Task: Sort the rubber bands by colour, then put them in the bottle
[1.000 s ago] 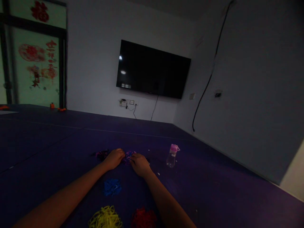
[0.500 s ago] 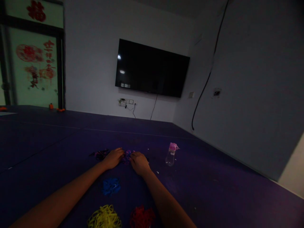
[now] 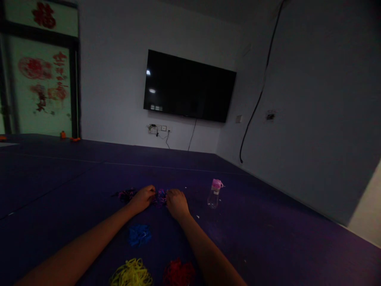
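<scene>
1. Purple and blue strands [image 3: 161, 194] lie in a loose tangle on the dark floor [image 3: 268, 238], between the two hands.
2. Left hand [image 3: 144, 198]: fingers curled down at the tangle's left side; whether they pinch a strand, I cannot tell. A darker pile [image 3: 126, 194] lies just beyond it on the left.
3. Right hand [image 3: 177, 204]: fingers bent at the tangle's right side, tips hidden, so their grip cannot be told.
4. To work this tangle well, one hand should steady it while the other draws strands out gently, since tugging would likely tighten it.
5. Forearms should clear the blue pile [image 3: 139, 235], yellow pile [image 3: 131, 273] and red pile [image 3: 179, 272], lest colours mix.
</scene>
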Available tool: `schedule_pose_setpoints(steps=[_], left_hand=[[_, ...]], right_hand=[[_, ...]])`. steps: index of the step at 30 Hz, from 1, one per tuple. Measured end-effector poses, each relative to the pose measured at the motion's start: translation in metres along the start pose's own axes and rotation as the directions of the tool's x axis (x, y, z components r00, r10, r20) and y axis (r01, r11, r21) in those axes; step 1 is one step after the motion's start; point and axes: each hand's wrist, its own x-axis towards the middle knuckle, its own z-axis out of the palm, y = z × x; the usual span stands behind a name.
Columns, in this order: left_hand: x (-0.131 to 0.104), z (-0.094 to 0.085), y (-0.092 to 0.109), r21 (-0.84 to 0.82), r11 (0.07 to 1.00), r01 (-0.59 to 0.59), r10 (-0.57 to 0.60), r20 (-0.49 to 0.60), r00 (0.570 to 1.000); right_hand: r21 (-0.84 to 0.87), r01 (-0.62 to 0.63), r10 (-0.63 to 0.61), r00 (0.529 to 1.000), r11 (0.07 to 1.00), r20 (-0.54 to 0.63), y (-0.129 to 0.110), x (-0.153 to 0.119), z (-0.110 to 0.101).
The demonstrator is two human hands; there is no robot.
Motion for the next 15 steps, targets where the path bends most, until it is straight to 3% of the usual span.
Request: schedule_pose_setpoints(steps=[6, 15], left_hand=[[-0.002, 0.002, 0.001, -0.035, 0.999, -0.029, 0.028, -0.031, 0.999], [-0.001, 0.0, 0.004, -0.095, 0.993, -0.071, 0.07, -0.017, 0.997]], right_hand=[[0.055, 0.158, -0.162, 0.983, 0.986, 0.083, 0.002, 0.001, 0.004], [0.068, 0.131, -0.137, 0.985, 0.989, 0.104, 0.008, 0.002, 0.014]])
